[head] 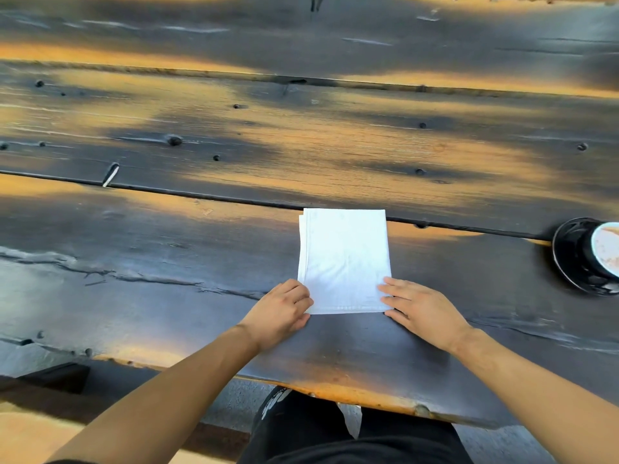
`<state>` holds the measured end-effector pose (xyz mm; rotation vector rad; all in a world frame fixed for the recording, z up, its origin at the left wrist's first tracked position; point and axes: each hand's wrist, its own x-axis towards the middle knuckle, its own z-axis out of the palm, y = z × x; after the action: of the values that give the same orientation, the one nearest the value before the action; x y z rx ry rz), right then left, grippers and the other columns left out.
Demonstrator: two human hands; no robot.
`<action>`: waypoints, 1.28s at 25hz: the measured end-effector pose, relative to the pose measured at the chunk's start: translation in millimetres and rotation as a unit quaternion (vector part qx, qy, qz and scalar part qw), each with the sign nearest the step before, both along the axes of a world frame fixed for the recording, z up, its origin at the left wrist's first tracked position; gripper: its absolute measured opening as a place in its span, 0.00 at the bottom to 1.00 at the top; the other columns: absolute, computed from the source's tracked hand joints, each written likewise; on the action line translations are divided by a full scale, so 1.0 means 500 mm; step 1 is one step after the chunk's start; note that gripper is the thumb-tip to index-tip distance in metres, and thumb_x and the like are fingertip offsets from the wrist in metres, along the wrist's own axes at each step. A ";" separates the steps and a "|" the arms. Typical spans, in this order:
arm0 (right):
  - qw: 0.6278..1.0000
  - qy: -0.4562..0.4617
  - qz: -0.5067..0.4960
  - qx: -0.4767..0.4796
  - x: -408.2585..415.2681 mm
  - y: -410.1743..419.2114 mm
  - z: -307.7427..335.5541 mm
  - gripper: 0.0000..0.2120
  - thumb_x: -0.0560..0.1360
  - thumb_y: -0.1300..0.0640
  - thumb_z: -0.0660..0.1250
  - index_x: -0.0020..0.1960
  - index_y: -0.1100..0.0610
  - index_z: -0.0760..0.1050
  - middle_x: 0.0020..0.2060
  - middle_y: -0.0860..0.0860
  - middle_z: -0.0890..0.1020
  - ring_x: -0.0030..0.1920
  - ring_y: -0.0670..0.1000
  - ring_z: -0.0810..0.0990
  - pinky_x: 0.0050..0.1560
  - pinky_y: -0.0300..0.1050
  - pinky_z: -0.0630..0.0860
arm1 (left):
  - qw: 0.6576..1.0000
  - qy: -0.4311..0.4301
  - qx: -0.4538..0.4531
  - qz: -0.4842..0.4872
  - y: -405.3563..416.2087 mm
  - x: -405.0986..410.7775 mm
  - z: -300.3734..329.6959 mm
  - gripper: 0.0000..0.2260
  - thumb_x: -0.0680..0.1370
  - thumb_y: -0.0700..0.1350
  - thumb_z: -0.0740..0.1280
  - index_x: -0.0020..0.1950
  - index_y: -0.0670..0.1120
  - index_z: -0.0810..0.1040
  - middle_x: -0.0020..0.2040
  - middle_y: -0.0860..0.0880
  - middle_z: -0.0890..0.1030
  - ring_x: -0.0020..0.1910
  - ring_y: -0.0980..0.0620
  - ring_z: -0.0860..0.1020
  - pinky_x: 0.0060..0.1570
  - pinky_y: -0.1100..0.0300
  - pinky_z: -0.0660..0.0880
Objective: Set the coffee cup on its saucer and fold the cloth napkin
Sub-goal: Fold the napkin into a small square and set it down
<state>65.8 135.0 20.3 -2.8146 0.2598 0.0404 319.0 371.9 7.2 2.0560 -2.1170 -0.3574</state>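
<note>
- Dark, weathered plank table [167,249] is filling most of the view; worn orange patches are showing through the black finish, with knots, cracks and gaps between the boards.
- Person is sitting at the near edge; black trousers [301,430] with some white lettering are showing below the table edge.
- White cloth napkin [345,259] is lying flat on the nearest plank, roughly centre, already folded into a tall rectangle. Layered edges are showing stacked along its left side. Far edge is sitting right at the gap between planks.
- Left hand [284,313] is resting at the napkin's near-left corner. Fingers are curled loosely inward, fingertips touching the cloth edge, thumb lying along the near hem. Not a closed fist; whether it is actually pinching the cloth, cannot tell.
- Right hand [418,309] is lying at the near-right corner, fingers extended and slightly spread, flat and palm-down. Upper fingertips are overlapping the napkin's right edge; lower fingers are resting on the table just beside the corner. Holding nothing.
- Both forearms are bare, coming in from the bottom corners and converging on the napkin.
- Coffee cup [603,249] is sitting on its black saucer [566,252] at the far right, well apart from the napkin and partly cut off by the frame edge. Cup is dark outside, pale inside, with light brown foam showing.
- Saucer is glossy, lying on the same near plank, its far rim reaching the plank gap.
</note>
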 end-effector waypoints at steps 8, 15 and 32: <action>0.990 -0.033 -0.119 0.073 0.046 0.039 0.059 0.12 0.73 0.53 0.60 0.46 0.55 0.81 0.46 0.47 0.86 0.47 0.51 0.84 0.50 0.47 0.82 | 0.984 -0.091 0.079 0.129 -0.055 -0.066 0.031 0.30 0.73 0.67 0.62 0.65 0.47 0.73 0.50 0.48 0.76 0.50 0.44 0.74 0.53 0.48 0.73; 0.939 0.021 -0.255 0.230 0.053 0.035 0.079 0.08 0.82 0.50 0.56 0.52 0.50 0.73 0.37 0.47 0.80 0.39 0.52 0.77 0.41 0.52 0.75 | 0.986 0.049 0.008 0.161 -0.043 -0.036 0.023 0.10 0.76 0.51 0.64 0.51 0.48 0.80 0.54 0.50 0.77 0.55 0.46 0.75 0.50 0.51 0.73; 0.863 -0.063 -0.427 0.263 0.058 0.071 0.067 0.19 0.79 0.38 0.49 0.49 0.53 0.66 0.29 0.56 0.74 0.32 0.59 0.71 0.37 0.58 0.73 | 0.852 0.358 0.051 0.379 -0.070 -0.026 0.096 0.14 0.82 0.53 0.64 0.40 0.48 0.68 0.29 0.52 0.66 0.29 0.53 0.64 0.32 0.56 0.62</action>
<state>94.6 170.3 53.9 -1.9405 1.2229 -0.2345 306.0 336.9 55.4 2.1302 -0.8009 -0.9203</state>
